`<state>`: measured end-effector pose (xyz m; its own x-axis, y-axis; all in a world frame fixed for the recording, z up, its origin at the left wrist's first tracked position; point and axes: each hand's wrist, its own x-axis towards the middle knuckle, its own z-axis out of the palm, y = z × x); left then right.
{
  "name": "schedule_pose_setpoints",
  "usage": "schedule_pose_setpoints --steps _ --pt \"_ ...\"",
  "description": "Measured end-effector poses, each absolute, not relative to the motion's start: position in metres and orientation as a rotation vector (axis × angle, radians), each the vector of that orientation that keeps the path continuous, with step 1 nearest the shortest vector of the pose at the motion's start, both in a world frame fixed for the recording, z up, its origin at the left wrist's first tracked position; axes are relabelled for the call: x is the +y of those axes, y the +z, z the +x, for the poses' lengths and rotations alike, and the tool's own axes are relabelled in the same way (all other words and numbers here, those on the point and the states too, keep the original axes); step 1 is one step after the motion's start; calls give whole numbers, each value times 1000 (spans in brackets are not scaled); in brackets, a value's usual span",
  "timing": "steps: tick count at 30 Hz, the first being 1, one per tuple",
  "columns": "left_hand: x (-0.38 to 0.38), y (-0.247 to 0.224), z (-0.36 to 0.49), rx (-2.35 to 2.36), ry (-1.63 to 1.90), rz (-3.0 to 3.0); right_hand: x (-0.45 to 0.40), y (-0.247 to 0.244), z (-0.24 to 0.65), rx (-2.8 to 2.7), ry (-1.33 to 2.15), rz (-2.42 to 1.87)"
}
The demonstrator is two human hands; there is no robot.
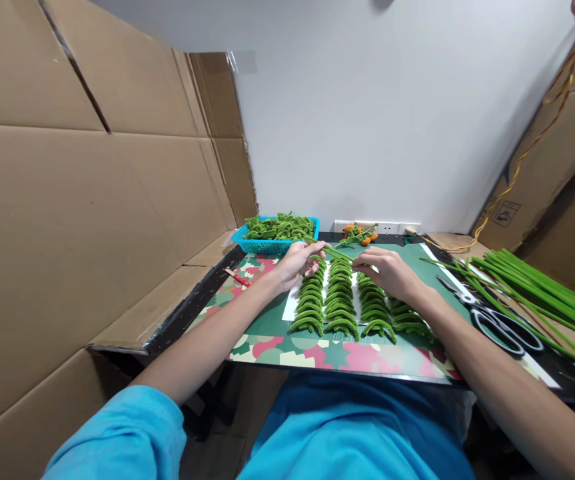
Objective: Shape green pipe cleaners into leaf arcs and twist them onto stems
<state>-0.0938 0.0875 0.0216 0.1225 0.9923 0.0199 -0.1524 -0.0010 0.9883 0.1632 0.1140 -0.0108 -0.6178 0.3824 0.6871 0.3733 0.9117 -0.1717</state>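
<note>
My left hand (299, 262) is closed on a green fuzzy pipe cleaner (338, 254), held over the far part of the mat. At its other end my right hand (386, 270) pinches it, so it stretches between the two hands. Below them, curved green pipe cleaner pieces (341, 303) lie in several columns on white paper (292, 303). The fingertips partly hide the held stem's ends. My right forearm covers part of the rightmost column.
A blue basket (267, 246) full of green pieces stands at the back left. Orange-tipped green stems (362, 235) lie behind my hands. A red-handled tool (238, 277) is at left; scissors (504, 327) and long green stems (542, 283) are at right. Cardboard (117, 200) walls the left side.
</note>
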Motion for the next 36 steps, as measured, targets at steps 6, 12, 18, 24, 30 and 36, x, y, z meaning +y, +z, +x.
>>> schedule_pose_setpoints --steps 6,12,18,24,30,36 --pt "87 20 -92 1021 1181 1165 111 -8 163 -2275 22 -540" --pt "85 21 -90 1041 1170 1191 107 -7 161 -2249 26 -549" --pt "84 23 -90 1048 1173 1191 108 -7 161 -2235 31 -541" --pt "86 21 -92 1044 1167 1202 108 -8 161 -2235 44 -528" --pt "85 21 -91 1046 1171 1192 110 -9 162 -2221 55 -549" --pt "85 21 -91 1036 1166 1197 112 -12 162 -2238 32 -572"
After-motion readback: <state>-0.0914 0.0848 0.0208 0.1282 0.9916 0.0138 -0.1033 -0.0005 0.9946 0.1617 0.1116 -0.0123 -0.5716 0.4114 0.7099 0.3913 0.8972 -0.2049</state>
